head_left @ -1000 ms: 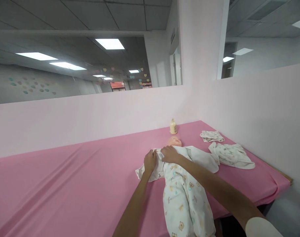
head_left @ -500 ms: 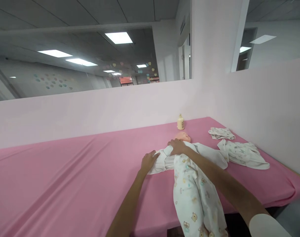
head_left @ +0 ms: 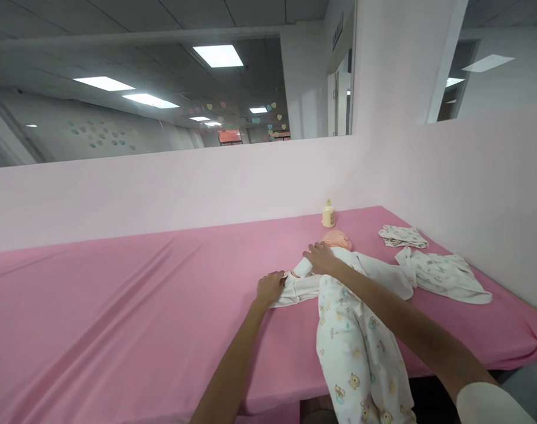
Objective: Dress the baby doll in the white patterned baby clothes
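- The pink table [head_left: 118, 306] runs wide to the left of the doll, and its cover lies in long, shallow creases.
- The doll [head_left: 337, 240] lies on its back near the table's right end, head pointing away from you. It wears a white sleepsuit [head_left: 357, 347] printed with small bears, and the legs hang over the near edge.
- A white garment [head_left: 445, 274] lies spread out just right of the doll, close to its outstretched arm.
- Your right hand [head_left: 320, 259] rests on the doll's shoulder, just below the head, with the fingers curved over the cloth. Whether it grips or only presses cannot be told.
- Your left hand [head_left: 271, 287] is left of the doll, closed on the end of the sleeve [head_left: 297, 287], which stretches flat between your two hands.
- A folded cloth [head_left: 403, 235] sits right of the doll's head, beyond the white garment.
- A small bottle [head_left: 328, 213] stands upright just beyond the doll's head, close to the wall.
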The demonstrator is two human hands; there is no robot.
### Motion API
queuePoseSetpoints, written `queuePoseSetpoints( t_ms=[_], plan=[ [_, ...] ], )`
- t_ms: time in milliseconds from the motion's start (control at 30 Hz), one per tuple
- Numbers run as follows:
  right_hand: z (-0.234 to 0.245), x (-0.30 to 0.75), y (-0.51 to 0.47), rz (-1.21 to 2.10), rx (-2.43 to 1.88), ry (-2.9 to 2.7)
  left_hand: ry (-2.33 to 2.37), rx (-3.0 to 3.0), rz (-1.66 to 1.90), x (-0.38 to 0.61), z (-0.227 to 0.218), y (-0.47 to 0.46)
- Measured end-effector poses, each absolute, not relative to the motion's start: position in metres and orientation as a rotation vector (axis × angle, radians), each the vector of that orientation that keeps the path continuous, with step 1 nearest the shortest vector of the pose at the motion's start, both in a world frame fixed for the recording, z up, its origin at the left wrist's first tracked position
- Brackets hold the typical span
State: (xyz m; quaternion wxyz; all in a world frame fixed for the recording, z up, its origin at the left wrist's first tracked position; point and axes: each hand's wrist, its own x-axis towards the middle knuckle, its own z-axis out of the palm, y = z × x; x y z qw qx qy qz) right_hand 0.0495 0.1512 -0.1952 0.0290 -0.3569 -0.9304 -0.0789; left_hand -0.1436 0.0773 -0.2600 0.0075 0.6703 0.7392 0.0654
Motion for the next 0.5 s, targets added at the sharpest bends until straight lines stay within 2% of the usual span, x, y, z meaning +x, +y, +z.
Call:
queuePoseSetpoints(
  t_ms=[200,500],
  plan=[
    [-0.209,0.013,0.13,-0.347,-0.825,-3.065,2.332,2.092,0.186,-0.146,-0.263,0.077],
    [-0.198,0.03,0.141,-0.418,-0.81,-2.984,2.427,1.907,0.199,-0.151,-0.261,0.079]
  ],
)
